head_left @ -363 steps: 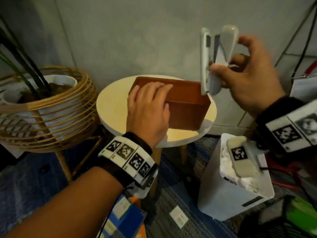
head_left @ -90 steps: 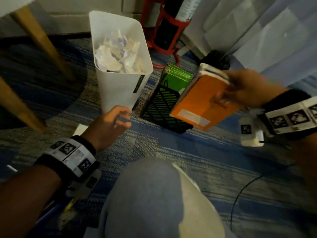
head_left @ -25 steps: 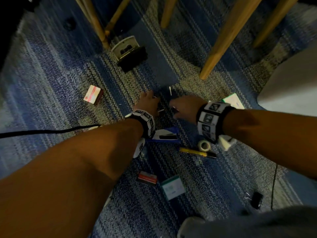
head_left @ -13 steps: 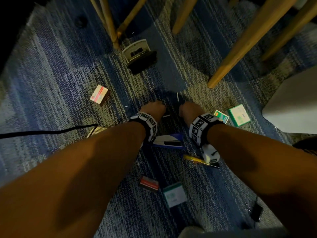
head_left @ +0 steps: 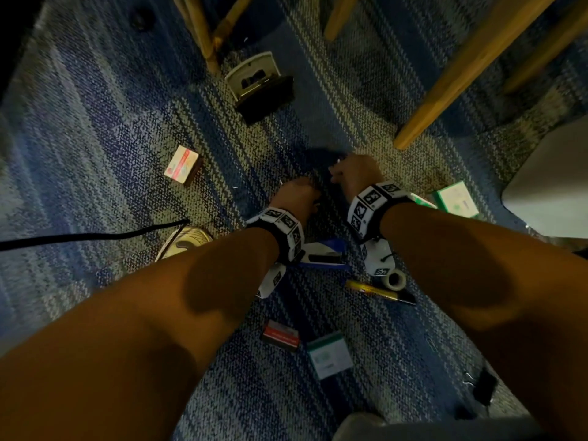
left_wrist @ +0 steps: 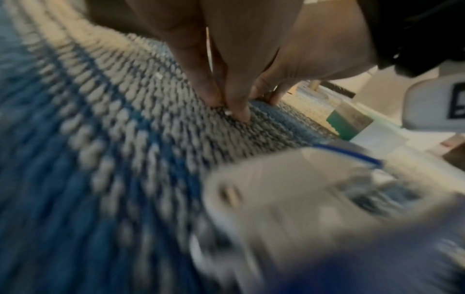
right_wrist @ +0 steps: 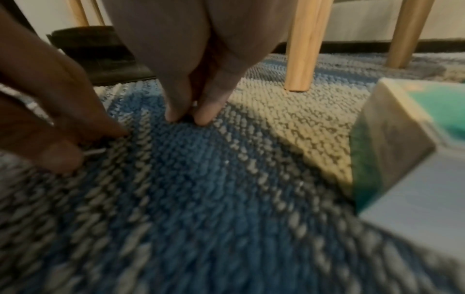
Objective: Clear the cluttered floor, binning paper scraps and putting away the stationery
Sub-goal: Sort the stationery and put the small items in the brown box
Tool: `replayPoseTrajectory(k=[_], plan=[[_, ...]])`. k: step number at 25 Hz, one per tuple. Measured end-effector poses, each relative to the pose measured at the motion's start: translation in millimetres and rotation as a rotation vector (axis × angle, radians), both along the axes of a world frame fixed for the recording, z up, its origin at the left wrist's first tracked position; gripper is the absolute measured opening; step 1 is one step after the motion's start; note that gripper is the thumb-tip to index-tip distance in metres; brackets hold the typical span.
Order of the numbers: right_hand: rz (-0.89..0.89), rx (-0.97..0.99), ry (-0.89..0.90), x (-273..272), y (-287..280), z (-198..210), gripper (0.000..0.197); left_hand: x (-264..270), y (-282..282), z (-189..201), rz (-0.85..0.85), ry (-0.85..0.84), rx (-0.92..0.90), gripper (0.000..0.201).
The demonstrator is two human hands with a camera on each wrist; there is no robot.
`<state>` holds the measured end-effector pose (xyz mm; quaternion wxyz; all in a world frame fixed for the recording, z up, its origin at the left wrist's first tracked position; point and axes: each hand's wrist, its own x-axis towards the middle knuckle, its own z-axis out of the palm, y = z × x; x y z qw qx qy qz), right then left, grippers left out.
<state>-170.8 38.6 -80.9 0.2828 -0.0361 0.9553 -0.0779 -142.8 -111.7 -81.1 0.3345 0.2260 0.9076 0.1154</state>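
Kneeling over the rug point(head_left: 95, 128), I am working both hands side by side at one dark patch. Left hand point(head_left: 299, 194): fingers point(left_wrist: 239, 111) pressed together, pinching a small white scrap point(left_wrist: 228, 113) against the pile. Right hand point(head_left: 354, 176): fingers point(right_wrist: 208, 113) drawn tip to tip on the rug; whether they are holding anything, I cannot tell. Lying behind my wrists: stapler point(head_left: 321, 254), tape roll point(head_left: 395, 279), yellow cutter point(head_left: 378, 291). Green boxes point(head_left: 329, 354) are sitting near and at right point(head_left: 455, 198); a red-striped box point(head_left: 181, 163) is lying at left.
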Motion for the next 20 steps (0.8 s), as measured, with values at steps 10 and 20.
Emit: replayPoseTrajectory(k=[10,20], plan=[[-0.118,-0.176,-0.046,-17,24,17,0.02,-21,-24,8,0.22,0.003,0.099,0.019],[0.092,-0.042,0.042,-9,16,7,0.02,-31,-67,1,0.469,0.06,0.157,0.038]])
